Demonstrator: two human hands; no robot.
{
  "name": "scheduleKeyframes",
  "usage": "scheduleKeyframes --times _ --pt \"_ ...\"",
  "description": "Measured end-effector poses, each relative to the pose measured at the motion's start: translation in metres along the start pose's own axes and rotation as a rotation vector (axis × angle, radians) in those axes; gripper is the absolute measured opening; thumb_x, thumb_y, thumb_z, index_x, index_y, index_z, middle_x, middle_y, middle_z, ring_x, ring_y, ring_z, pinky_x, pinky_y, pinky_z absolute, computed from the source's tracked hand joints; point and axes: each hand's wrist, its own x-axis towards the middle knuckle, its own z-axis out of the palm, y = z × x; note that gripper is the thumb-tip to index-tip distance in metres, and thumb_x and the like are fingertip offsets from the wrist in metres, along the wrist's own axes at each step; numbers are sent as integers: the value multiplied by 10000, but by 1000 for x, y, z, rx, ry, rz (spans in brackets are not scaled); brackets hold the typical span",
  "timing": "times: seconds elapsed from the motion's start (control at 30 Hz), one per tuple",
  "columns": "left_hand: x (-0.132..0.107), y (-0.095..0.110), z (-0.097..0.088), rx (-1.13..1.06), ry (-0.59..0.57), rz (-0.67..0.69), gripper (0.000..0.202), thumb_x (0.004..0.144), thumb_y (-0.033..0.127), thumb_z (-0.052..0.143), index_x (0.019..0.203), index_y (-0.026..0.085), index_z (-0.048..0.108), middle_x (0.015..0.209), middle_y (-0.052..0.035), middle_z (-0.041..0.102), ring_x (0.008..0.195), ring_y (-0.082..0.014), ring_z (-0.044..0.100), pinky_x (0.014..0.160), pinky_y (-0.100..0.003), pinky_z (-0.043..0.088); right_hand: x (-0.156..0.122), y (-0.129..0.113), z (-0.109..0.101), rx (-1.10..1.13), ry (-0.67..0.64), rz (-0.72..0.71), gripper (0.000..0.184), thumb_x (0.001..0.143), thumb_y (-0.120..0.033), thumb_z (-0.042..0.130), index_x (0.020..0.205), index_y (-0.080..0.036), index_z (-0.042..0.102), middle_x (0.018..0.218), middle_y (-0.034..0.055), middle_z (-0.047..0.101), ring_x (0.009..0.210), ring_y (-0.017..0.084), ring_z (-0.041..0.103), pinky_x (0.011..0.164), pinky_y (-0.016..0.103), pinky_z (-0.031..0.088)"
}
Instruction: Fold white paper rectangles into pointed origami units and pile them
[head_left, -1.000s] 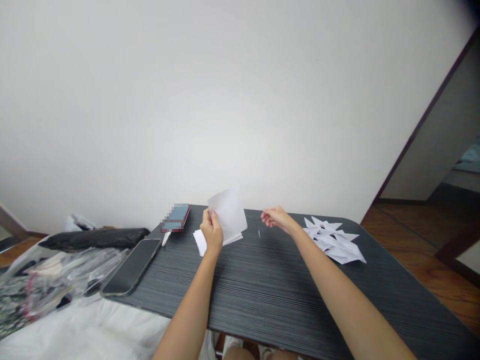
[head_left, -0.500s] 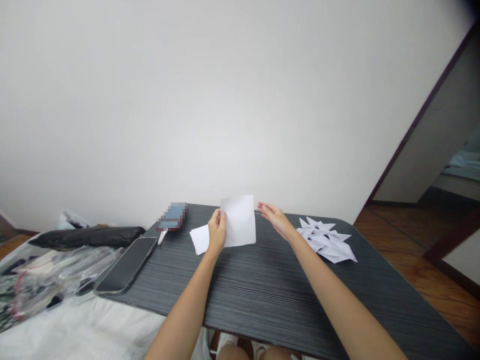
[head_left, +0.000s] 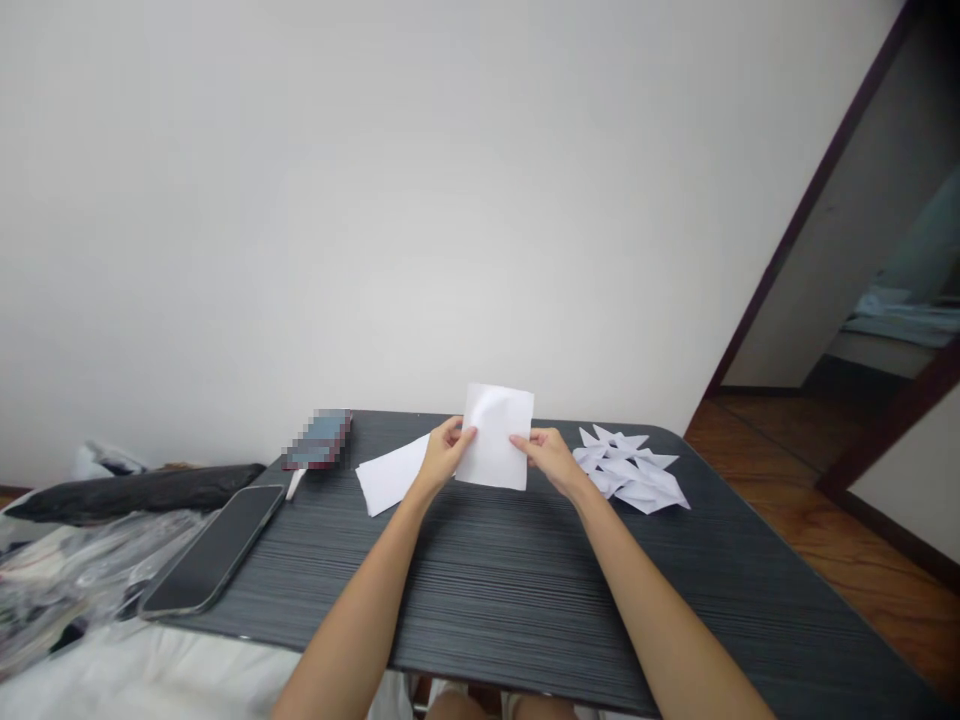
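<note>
Hands (head_left: 442, 453) level, thumbs (head_left: 468, 437) on paper (head_left: 495, 460)

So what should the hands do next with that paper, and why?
I'd probably bend the white paper sheet over to start a fold: the left hand and right hand pinch its opposite sides, no sharp fold shows in it, and folded white paper pieces lie on the table.

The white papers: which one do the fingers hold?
The middle sheet, held by left fingers and right fingers; the flat paper to its left and the pointed pieces to its right lie on the table.
</note>
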Motion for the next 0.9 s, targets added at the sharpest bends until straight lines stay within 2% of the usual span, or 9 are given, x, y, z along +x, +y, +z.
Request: scheduleKeyframes --times 0.07,0.2,0.3,0.4,0.47,0.6,0.7,0.8,0.9 --pt "-4 3 -4 23 -63 -27 312 644 380 583 805 114 597 588 -35 593 556 -153 535 471 -217 391 1 1 -4 -10 19 6 337 583 -388 651 771 -108 652 682 71 668 589 167 600 532 272 467" --pt "-5 3 -10 -10 -46 -22 259 637 342 598 738 105 627 674 -52 623 582 -142 540 502 -221 398 -1 1 -10 49 -41 -14 311 589 -348 650 807 -126 654 678 50 668 586 152 594 551 270 461" --pt "-4 0 -11 -142 -85 -97 266 645 306 595 817 105 628 674 -45 620 559 -123 537 519 -223 405 -4 0 -10 144 -77 -43 253 600 -306 634 796 -147 658 729 49 670 656 157 599 618 279 459" --pt "-3 -5 -11 -263 -129 -238 338 641 290 592 924 104 601 646 -46 610 545 -125 546 528 -231 416 -4 0 -10 125 -42 -47 202 606 -248 588 776 -169 665 774 43 669 718 160 593 643 268 450" --pt "-2 -6 -11 -336 -155 -343 412 666 349 564 992 97 566 650 -68 612 552 -140 562 532 -243 425 -4 0 -10 100 7 -58 199 606 -221 548 758 -172 667 796 39 667 725 159 589 631 256 444" --pt "-3 -1 -11 -484 -271 -508 663 703 611 367 1133 113 447 757 -133 616 570 -188 585 502 -290 443 -2 4 -12 37 86 -79 236 609 -214 504 777 -160 661 765 37 665 608 134 570 536 231 417" --pt "-5 7 -12 -516 -336 -569 722 679 671 319 1185 159 380 890 -151 593 610 -211 594 508 -329 457 -1 6 -12 -22 119 -133 246 618 -214 486 782 -151 659 742 33 661 553 115 543 490 214 387" --pt "-9 12 -12 -465 -332 -594 584 701 554 454 1156 191 409 970 -127 568 689 -208 595 572 -347 475 -2 6 -11 -72 102 -163 237 635 -209 471 765 -152 661 719 22 654 538 108 529 476 210 374" --pt "-10 12 -10 -408 -280 -569 454 666 270 617 1089 188 474 922 -81 585 691 -158 582 585 -278 478 -4 3 -10 -84 54 -168 237 655 -219 485 802 -154 661 714 21 647 565 112 540 501 215 391"
